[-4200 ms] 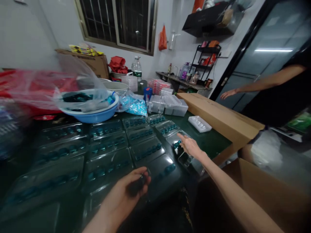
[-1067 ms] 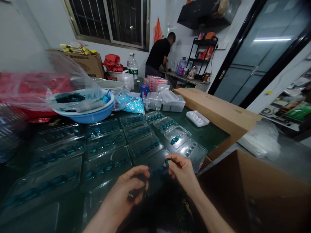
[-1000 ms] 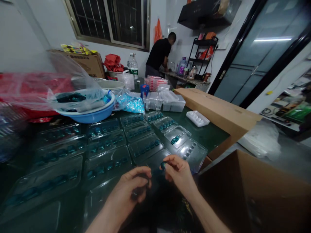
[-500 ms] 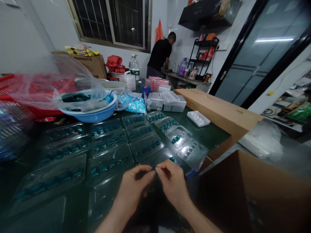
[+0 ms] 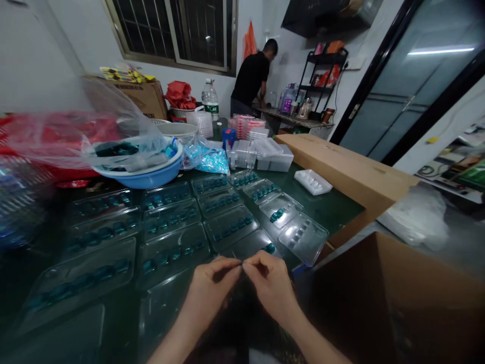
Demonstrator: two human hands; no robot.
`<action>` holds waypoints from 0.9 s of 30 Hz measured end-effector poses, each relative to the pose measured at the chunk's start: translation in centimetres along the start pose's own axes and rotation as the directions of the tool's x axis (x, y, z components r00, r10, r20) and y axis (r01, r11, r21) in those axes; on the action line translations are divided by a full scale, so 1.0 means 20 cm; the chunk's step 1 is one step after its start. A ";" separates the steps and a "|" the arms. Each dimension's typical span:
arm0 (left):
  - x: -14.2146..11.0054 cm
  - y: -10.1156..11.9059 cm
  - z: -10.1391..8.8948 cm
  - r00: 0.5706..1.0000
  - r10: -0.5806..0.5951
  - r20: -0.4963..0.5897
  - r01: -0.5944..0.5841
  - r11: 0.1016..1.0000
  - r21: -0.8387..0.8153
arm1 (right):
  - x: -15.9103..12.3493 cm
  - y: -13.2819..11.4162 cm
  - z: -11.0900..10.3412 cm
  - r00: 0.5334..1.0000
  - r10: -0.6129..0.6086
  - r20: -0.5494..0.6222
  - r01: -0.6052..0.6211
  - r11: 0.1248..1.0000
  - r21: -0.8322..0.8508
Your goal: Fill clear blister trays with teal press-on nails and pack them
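Observation:
My left hand and my right hand meet fingertip to fingertip low in the view, over the near edge of the table. Each pinches with thumb and forefinger; whatever is between the tips is too small and dark to name. Just beyond them lies a clear plastic tray, partly covered by my hands, with a teal piece at its right end. Rows of similar clear trays holding teal pieces spread to the left. Right of these, one tray shows only bare moulded hollows.
A blue basin under clear plastic film stands at the back left. Clear boxes and a white tray sit farther back. Cardboard boxes flank the right side. A person in black stands at a far counter.
The view has shifted slightly, so the background on the right sits a little farther right. My hands keep nearly the same pinched pose, with fingertips together.

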State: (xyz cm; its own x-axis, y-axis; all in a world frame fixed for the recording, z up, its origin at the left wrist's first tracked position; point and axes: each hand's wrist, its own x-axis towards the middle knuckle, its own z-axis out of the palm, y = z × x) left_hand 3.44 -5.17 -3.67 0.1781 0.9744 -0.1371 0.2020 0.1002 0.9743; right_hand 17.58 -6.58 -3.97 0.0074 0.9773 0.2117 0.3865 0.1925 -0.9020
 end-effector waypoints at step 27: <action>0.07 0.02 0.00 0.927 -0.365 0.085 0.335 0.704 -0.627 | 0.05 0.21 -0.24 0.984 0.005 -0.177 -0.032 0.988 -0.149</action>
State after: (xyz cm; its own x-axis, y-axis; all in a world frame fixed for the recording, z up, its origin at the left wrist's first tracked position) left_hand 3.74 -3.69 -3.55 0.1731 0.8497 -0.4980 -0.4016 0.5226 0.7521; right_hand 23.67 -5.33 -5.69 0.1725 0.9472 0.2701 0.5194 0.1455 -0.8420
